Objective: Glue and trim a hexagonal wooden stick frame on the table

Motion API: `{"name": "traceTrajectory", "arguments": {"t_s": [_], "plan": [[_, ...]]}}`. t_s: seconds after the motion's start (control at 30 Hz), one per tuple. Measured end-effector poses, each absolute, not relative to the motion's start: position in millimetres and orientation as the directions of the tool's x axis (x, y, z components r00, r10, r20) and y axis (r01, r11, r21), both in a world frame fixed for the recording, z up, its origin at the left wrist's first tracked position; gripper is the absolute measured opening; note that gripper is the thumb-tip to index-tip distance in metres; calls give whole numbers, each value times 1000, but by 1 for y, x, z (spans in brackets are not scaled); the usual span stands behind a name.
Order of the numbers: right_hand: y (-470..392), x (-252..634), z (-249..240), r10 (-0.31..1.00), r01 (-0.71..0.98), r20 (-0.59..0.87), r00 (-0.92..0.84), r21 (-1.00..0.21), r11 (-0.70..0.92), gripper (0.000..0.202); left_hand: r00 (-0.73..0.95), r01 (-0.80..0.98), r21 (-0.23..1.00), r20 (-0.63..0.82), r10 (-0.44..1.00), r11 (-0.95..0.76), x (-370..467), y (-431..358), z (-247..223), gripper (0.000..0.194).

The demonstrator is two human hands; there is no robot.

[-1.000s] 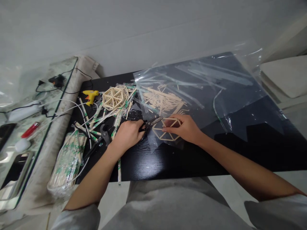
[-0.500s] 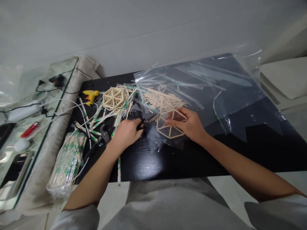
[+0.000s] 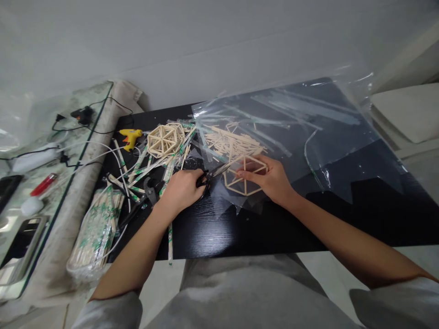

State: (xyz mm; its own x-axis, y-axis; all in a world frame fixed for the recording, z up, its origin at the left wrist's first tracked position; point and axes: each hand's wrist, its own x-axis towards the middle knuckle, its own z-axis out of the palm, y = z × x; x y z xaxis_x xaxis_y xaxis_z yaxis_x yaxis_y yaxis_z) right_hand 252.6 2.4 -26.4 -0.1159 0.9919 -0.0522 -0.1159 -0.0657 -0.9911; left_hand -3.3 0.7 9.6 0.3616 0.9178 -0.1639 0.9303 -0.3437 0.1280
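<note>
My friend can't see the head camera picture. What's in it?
A person's left hand holds scissors toward a wheel-like stick frame in the right hand, over a black table. Short sticks and a yellow glue gun lie farther back.

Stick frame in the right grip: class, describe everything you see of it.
The stick frame looks like a hexagon of pale, wood-like sticks, with spokes running inward. It faces the camera. The right grip pinches it, hiding its middle, above the dark table. Scissor blades end near its left edge; whether they touch is unclear.
</note>
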Motion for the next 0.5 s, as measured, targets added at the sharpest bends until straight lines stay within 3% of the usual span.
{"name": "traceTrajectory", "arguments": {"t_s": [0.5], "plan": [[3, 252, -27, 983, -150, -79, -165, -983, -104, 37, 380, 923, 123, -164, 910, -364, -2, 0, 7, 14]]}}
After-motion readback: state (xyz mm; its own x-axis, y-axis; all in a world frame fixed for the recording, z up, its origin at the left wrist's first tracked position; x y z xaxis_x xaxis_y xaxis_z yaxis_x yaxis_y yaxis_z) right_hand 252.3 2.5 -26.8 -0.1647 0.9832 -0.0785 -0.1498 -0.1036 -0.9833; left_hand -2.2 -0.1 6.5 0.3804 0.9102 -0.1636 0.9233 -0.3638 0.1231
